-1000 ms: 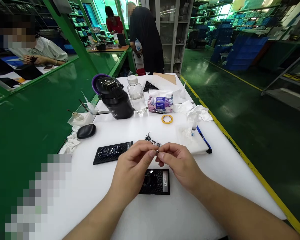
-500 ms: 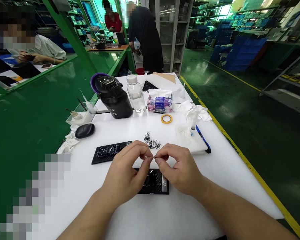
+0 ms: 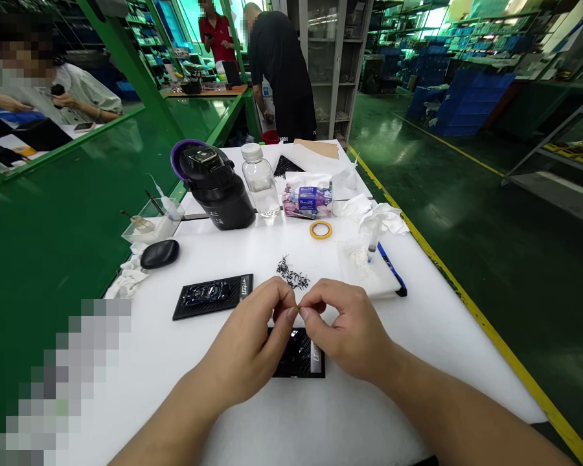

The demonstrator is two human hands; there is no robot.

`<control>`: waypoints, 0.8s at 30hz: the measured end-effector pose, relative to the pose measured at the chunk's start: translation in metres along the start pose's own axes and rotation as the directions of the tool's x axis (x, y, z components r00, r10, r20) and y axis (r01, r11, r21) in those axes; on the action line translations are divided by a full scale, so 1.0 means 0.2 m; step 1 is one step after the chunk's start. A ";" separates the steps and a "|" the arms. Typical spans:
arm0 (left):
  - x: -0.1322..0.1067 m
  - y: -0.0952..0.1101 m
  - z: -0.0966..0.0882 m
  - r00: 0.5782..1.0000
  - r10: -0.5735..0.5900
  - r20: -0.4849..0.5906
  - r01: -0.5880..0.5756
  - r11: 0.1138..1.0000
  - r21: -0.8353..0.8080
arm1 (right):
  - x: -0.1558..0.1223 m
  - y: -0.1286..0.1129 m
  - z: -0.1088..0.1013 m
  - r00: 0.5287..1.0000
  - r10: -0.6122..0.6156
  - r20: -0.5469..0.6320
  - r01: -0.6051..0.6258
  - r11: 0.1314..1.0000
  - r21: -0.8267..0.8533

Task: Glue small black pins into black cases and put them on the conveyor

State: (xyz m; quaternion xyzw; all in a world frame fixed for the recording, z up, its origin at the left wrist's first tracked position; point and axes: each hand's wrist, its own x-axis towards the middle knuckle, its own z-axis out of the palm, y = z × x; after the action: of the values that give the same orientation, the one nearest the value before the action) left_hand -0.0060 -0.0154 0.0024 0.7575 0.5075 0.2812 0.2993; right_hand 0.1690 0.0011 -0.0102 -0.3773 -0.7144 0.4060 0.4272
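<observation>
Pinches tiny piece, too small to identify, in closed fingertips of left hand and right hand, by far edge of silver-labelled black plaque, presumably for fine control. Has black slivers heaped beyond plaque, likely for reach.

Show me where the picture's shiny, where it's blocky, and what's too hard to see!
Head view, back: the window glows very bright; head view, right: the green floor has pale, shiny patches; head view, lower left: big square blocks hide what's there; head view, middle: the tiny piece between the left hand and right hand is too small to make out.
</observation>
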 end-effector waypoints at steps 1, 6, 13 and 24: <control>0.00 0.00 0.01 0.999 -0.030 0.016 0.030 1.000 0.007 | 0.00 0.00 0.00 1.000 -0.004 -0.004 0.004 1.000 -0.012; -0.02 0.02 0.03 0.987 -0.157 0.019 0.155 0.985 0.079 | 0.00 0.01 0.03 0.992 -0.119 -0.052 0.111 0.985 -0.134; -0.03 0.04 0.01 0.960 -0.255 0.115 0.268 0.956 -0.118 | 0.02 0.04 0.01 0.936 0.297 0.187 -0.336 0.914 0.229; 0.00 0.00 0.01 0.888 0.337 -0.314 -0.287 0.938 0.195 | 0.05 0.07 -0.02 0.781 0.453 0.429 -0.624 0.546 0.559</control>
State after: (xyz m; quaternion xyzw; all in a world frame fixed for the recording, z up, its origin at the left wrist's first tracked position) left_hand -0.0054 -0.0159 0.0013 0.7882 0.4418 0.4161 0.1021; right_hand 0.1720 0.0171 -0.0173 -0.3469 -0.4091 0.7891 0.2993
